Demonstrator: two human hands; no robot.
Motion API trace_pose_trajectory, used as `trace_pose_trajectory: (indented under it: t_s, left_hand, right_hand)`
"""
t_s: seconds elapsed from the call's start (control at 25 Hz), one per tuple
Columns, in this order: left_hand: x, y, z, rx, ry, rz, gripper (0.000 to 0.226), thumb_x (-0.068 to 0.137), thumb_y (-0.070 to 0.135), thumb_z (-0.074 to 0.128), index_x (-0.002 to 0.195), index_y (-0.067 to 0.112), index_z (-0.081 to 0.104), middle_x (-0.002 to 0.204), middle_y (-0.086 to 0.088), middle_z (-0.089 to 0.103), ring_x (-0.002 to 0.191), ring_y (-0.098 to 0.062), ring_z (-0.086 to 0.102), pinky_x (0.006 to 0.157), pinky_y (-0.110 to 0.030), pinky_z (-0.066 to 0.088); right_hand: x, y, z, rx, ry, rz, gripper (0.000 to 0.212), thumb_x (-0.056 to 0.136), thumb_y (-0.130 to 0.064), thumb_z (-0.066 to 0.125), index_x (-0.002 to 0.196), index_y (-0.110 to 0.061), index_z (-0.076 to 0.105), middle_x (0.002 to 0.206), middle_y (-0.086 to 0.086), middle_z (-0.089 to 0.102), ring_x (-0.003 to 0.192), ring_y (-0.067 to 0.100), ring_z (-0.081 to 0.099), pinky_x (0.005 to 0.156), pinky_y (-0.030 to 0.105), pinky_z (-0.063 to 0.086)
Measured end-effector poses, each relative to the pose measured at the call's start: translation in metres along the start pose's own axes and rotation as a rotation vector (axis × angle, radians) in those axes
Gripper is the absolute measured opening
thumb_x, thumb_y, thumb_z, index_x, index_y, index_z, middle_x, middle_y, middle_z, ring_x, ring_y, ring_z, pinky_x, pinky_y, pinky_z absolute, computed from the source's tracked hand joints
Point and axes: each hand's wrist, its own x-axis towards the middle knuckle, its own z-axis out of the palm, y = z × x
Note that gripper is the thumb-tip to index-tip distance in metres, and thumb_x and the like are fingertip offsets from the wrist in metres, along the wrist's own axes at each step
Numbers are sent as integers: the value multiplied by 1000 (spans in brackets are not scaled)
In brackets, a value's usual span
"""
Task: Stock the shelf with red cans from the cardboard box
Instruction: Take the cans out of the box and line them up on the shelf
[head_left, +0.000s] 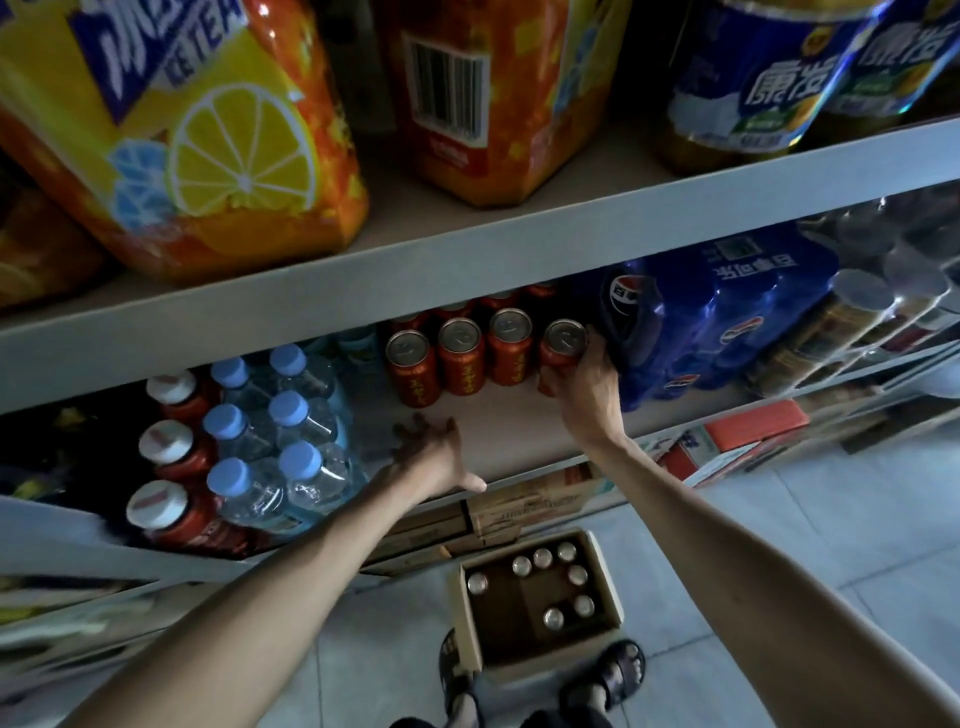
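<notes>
Red cans (460, 356) stand in rows on the middle shelf (509, 431), silver tops up. My right hand (584, 382) grips the rightmost red can (562, 345) of the front row, which stands against the blue pack. My left hand (434, 449) rests open on the bare shelf board in front of the row, fingers spread, holding nothing. On the floor below, between my feet, sits the open cardboard box (465, 618) with several red cans (553, 618) still standing in it.
A blue shrink-wrapped cola pack (727, 317) bounds the cans on the right. Water bottles with blue caps (291, 457) and red bottles (166, 452) fill the left. Large iced tea bottles (197, 140) stand on the upper shelf. More cartons (530, 506) lie under the shelf.
</notes>
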Motion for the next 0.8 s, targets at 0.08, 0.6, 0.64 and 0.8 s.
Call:
trace_pose_trajectory:
  t_s: [0.08, 0.6, 0.64, 0.8]
  left_hand:
    - [4, -2, 3, -10, 8, 27, 99, 71, 58, 74, 143, 7, 32, 148, -28, 30, 134, -49, 31, 109, -58, 32]
    - [16, -4, 6, -130, -10, 40, 102, 66, 55, 81, 139, -2, 38, 142, -32, 37, 133, -42, 36, 110, -52, 35]
    - [16, -4, 7, -125, -13, 31, 101, 67, 55, 80, 139, -1, 37, 142, -32, 35, 134, -43, 35, 110, -53, 35]
    - [16, -2, 7, -105, -20, 8, 97, 67, 53, 80, 141, 5, 39, 143, -28, 37, 133, -41, 36, 108, -53, 37]
  right_hand:
    - [-5, 5, 7, 52, 44, 140, 59, 84, -12, 71, 133, -4, 40, 121, 20, 62, 108, 36, 61, 80, 35, 49]
    - [0, 8, 44, -59, 107, 457, 24, 99, -20, 53, 117, -4, 52, 113, 20, 66, 99, 37, 65, 82, 43, 53]
    - [3, 8, 45, -69, 115, 439, 18, 99, -16, 50, 113, -5, 54, 108, 18, 68, 96, 35, 66, 80, 42, 54]
    - [14, 8, 44, -88, 92, 425, 28, 95, -29, 62, 109, -5, 61, 101, 16, 73, 90, 31, 70, 74, 39, 57]
